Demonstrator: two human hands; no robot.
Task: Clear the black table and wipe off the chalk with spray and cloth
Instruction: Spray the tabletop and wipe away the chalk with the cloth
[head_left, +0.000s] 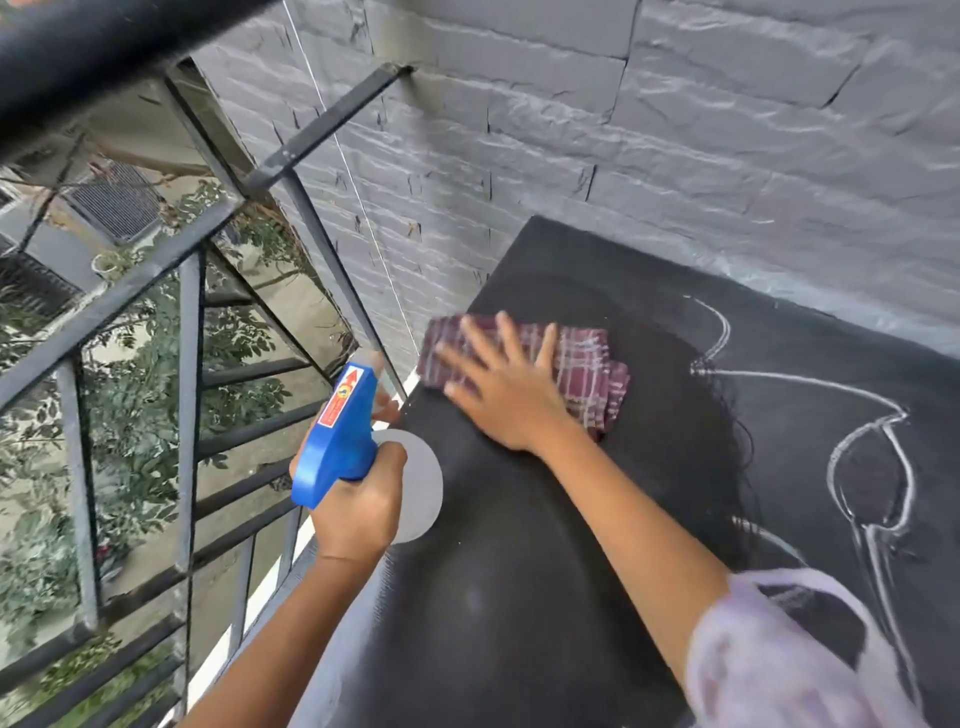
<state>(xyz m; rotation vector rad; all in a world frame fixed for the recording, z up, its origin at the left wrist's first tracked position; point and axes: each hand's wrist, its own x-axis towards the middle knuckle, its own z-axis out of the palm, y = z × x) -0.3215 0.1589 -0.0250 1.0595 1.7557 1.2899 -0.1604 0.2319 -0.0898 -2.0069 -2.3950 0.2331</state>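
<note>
The black table stretches from the near edge to the grey wall. White chalk lines cover its right part. My right hand lies flat, fingers spread, pressing a maroon checked cloth onto the table near its far left corner. My left hand grips a spray bottle with a blue trigger head and a pale body, held over the table's left edge. The left part of the tabletop shows no chalk.
A dark metal railing with glass panels runs along the left, with trees and a yard far below. A grey stone-brick wall backs the table. A lilac sleeve covers my right forearm.
</note>
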